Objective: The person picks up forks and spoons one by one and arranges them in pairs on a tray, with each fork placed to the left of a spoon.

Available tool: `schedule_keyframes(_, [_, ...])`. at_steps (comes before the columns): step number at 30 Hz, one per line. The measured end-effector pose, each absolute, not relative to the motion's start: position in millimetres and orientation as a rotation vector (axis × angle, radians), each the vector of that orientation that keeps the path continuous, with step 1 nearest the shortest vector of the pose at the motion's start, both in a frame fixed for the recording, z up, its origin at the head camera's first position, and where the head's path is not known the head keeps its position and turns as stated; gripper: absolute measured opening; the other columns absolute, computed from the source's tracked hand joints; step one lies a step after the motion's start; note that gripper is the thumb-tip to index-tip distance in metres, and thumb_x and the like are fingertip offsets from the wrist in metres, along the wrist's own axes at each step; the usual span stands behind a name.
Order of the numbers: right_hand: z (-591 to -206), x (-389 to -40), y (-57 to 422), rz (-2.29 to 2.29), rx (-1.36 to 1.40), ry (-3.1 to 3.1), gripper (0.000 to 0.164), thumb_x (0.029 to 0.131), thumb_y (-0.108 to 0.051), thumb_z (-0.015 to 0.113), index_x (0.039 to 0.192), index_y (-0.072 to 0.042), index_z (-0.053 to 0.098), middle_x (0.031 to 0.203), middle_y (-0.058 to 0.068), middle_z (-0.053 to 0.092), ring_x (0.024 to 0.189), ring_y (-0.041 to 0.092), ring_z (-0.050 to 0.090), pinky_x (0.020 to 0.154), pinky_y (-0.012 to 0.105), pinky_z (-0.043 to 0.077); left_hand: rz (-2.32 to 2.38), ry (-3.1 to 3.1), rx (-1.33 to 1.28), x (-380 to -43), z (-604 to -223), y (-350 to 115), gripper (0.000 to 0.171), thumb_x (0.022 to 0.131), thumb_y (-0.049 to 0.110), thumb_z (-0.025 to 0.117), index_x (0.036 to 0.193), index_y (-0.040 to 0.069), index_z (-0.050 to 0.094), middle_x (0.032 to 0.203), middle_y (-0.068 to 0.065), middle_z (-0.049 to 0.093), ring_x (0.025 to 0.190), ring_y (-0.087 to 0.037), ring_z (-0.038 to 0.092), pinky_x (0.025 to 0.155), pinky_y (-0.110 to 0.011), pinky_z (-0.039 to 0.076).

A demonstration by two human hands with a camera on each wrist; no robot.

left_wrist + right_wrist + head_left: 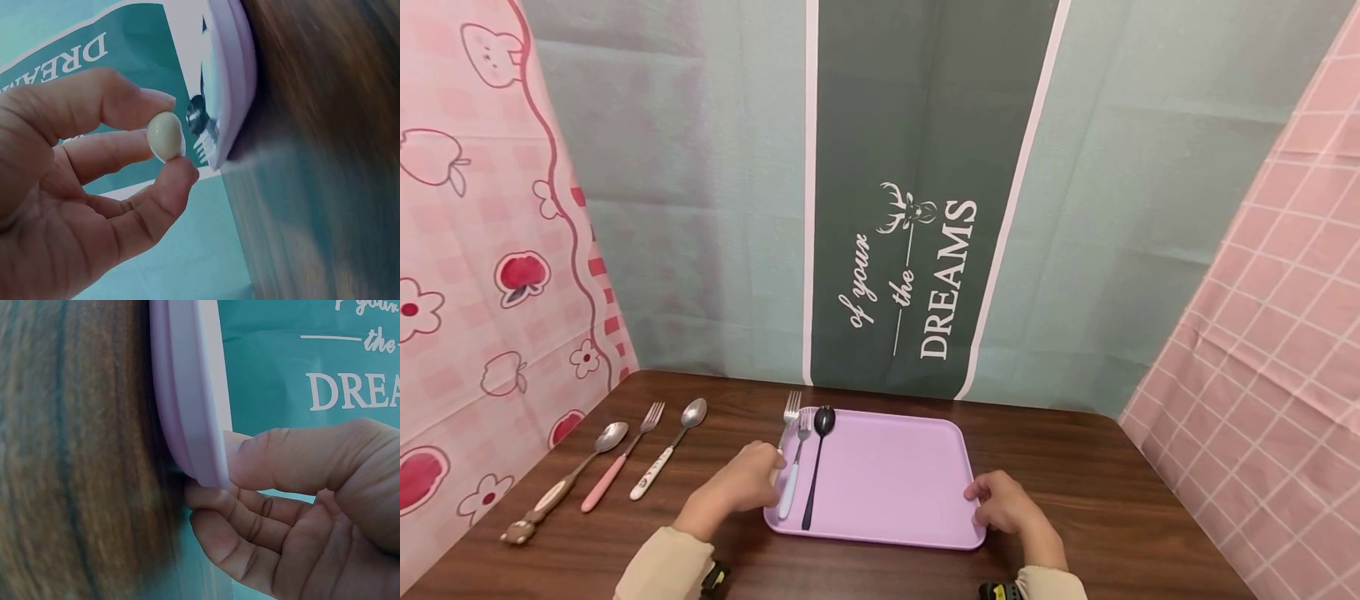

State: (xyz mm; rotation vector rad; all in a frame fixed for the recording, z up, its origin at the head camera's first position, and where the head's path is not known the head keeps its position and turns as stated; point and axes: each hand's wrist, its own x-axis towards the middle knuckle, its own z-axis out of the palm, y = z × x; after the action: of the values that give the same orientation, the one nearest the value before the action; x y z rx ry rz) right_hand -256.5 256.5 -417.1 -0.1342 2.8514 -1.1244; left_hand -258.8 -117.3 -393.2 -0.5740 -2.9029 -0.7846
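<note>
A light purple tray (pixel 895 479) lies on the table. On its left part rest a fork with a pale blue handle (pixel 788 493) and a black spoon (pixel 815 467). My left hand (pixel 748 479), at the tray's left edge, pinches another fork (pixel 792 407) by its handle, mostly hidden by the fingers in the head view. The left wrist view shows the rounded pale handle end (pixel 165 136) between thumb and fingertips. My right hand (pixel 1003 502) grips the tray's right rim, thumb on top and fingers beneath; the right wrist view shows the tray's corner (pixel 200 425) between them.
Left of the tray, on the dark wooden table (pixel 1075 500), lie a spoon with a brown bear-ended handle (pixel 553 493), a pink-handled fork (pixel 606 483) and a white-handled spoon (pixel 653 472). A printed curtain (pixel 737 208) hangs behind the table.
</note>
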Motion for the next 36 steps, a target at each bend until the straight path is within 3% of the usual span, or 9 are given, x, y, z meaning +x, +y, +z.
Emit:
schedule_keyframes(7, [-417.6,-257.0,257.8,-1.128,-0.149,2.845,0.026,0.058,0.014,0.064,0.081,0.001,0.063,0.065,0.005,0.048,0.053,0.017,0.048,0.048,0.031,0.045,-0.829,-2.879,-0.606,-259.5,-398.3,-107.9,0.037,0.047,-0.004,0.071,0.083,-0.006,0.068,0.079,-0.009,0.059,0.077,-0.024,0.049,0.070,-0.039,0.044])
schedule_keyframes(18, [-417.4,-257.1,258.5,-1.125,-0.161,2.847,0.027,0.059,0.015,0.064,0.081,0.001,0.063,0.065,0.005,0.048,0.054,0.018,0.049,0.048,0.032,0.046,-0.854,-2.811,-0.724,-260.3,-402.0,-95.1,0.037,0.049,-0.002,0.072,0.085,-0.009,0.067,0.082,-0.014,0.062,0.081,-0.031,0.055,0.071,-0.042,0.047])
schedule_keyframes(25, [-416.7,-256.4,259.1,-1.128,-0.174,2.847,0.027,0.058,0.015,0.064,0.081,0.000,0.063,0.066,0.004,0.048,0.056,0.018,0.049,0.048,0.032,0.046,-0.789,-2.761,-0.816,-262.3,-403.6,-86.8,0.024,0.049,-0.001,0.072,0.072,-0.004,0.065,0.065,-0.004,0.053,0.066,-0.021,0.046,0.059,-0.034,0.043])
schedule_keyframes(32, [-417.4,-257.4,259.3,-1.126,-0.168,2.845,0.026,0.058,0.014,0.064,0.081,0.000,0.062,0.067,0.005,0.048,0.057,0.018,0.049,0.049,0.033,0.046,-0.841,-2.785,-0.822,-260.3,-402.4,-74.0,0.034,0.052,0.001,0.070,0.084,-0.010,0.066,0.082,-0.014,0.062,0.082,-0.031,0.054,0.077,-0.041,0.045])
schedule_keyframes(36, [-417.7,-257.2,259.3,-1.136,-0.182,2.841,0.026,0.058,0.014,0.063,0.081,0.001,0.062,0.066,0.005,0.049,0.056,0.018,0.049,0.048,0.033,0.046,-0.824,-2.783,-0.841,-260.4,-402.1,-66.6,0.032,0.051,0.003,0.069,0.082,-0.007,0.066,0.077,-0.009,0.060,0.077,-0.027,0.053,0.071,-0.038,0.045])
